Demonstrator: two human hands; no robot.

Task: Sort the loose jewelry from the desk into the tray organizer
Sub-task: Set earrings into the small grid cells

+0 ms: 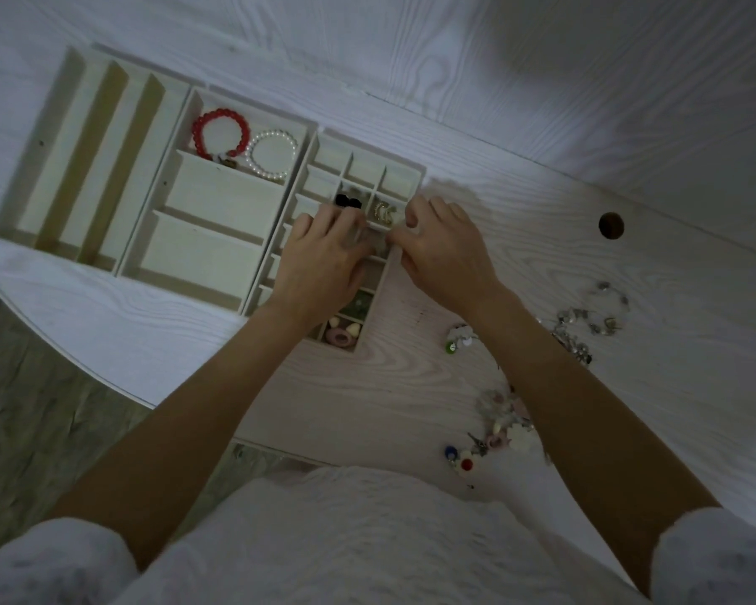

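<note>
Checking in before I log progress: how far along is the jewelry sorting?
Partly done. A red bead bracelet and a pearl bracelet lie in the middle tray; the small-grid tray holds black pieces, gold earrings and pink items. Both hands, left hand and right hand, work over that grid; what they hold is unclear. Left: silver pieces and colourful pieces on the desk. The slotted tray looks unused.

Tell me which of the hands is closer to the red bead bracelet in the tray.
Left. The left hand is over the small-compartment tray, just right of and below the red bead bracelet. The right hand is farther right, at that tray's right edge.
</note>
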